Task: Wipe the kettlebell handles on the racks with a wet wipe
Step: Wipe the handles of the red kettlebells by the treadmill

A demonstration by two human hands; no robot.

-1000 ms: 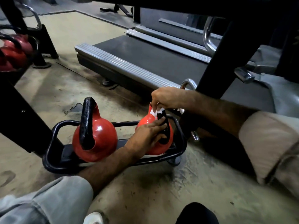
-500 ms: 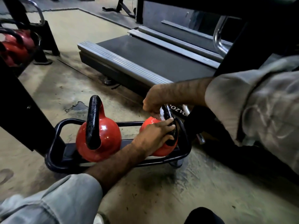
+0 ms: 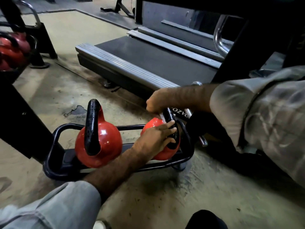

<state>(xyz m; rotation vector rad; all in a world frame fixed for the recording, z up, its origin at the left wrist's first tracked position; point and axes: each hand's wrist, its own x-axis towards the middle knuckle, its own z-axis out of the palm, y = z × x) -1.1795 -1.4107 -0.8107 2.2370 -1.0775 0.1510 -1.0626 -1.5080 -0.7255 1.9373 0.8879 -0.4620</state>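
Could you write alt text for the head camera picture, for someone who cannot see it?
A person's left hand steadies a red kettlebell on a low black metal rack, while the right hand rubs a white wet wipe on its black handle.

Both bare forearms emerge from pushed-up, wrinkled light grey cloth sleeves: left sleeve point(image 3: 54, 205), right sleeve point(image 3: 264, 113).
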